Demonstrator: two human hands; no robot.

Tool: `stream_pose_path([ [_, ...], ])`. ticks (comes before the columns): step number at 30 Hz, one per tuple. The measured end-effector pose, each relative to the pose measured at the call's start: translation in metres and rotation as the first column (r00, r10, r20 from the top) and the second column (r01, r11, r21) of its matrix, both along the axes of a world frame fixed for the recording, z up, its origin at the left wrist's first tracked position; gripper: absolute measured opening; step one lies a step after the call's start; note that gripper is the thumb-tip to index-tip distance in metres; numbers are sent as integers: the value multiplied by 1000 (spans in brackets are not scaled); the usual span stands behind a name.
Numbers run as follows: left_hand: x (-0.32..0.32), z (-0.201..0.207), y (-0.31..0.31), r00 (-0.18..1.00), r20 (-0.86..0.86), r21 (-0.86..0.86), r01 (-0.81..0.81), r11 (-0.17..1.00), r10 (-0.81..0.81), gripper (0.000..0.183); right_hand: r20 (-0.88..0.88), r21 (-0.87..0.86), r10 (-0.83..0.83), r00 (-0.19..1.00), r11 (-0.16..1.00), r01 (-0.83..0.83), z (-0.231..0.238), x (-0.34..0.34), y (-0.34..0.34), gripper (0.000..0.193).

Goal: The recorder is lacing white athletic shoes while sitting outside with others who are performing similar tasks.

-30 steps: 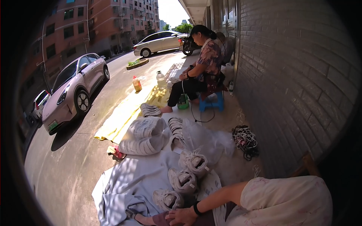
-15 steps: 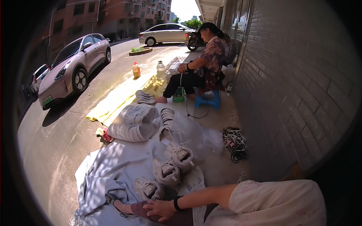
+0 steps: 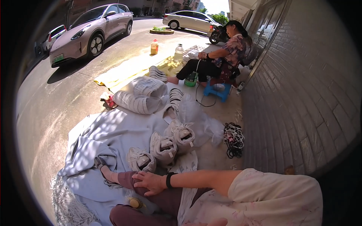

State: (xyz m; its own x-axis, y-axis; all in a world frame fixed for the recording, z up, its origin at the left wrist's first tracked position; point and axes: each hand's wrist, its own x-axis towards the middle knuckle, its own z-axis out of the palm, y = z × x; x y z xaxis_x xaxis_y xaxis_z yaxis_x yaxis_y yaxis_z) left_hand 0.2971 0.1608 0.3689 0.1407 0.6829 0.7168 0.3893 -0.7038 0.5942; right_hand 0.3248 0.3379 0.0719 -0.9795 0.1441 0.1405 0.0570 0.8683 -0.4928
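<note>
Right hand [image 3: 150, 182] rests on the leg [image 3: 124, 180], just below white shoes [image 3: 162, 147].

I see this through one wide fisheye camera on my head, the left of a pair, so no second view overlaps it. It looks down and forward over my lap along the pavement. Nearest, at the lower edge, are my right hand [image 3: 151, 182] resting on my leg [image 3: 124, 179] and my sleeve [image 3: 271, 196]. The pale sheet [image 3: 113, 132] with the white shoes [image 3: 162, 145] lies close ahead. A seated person [image 3: 222, 56] and the parked cars [image 3: 90, 32] sit far off near the top. The brick wall [image 3: 301, 94] runs up the right side, its lines bending toward the dark round rim.
</note>
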Motion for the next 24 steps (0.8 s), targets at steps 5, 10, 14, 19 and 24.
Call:
stream_pose_path([
  [5,1,0,4,999,12,129,30,991,-31,34,15,36,-12,1000,999,12,0,3,4,63],
  [10,-2,10,8,998,43,75,47,996,-50,36,0,44,16,1000,999,-16,-1,-3,3,62],
  [14,-10,-5,-2,433,847,-222,815,535,-308,64,-13,66,33,999,997,-32,2,0,9,61],
  [19,-35,27,-17,-242,970,238,955,177,5,90,29,87,7,1000,996,-9,-3,4,13,60],
  [24,-30,33,-22,-161,984,176,914,366,-71,87,36,49,60,998,997,-62,2,-1,6,61],
])
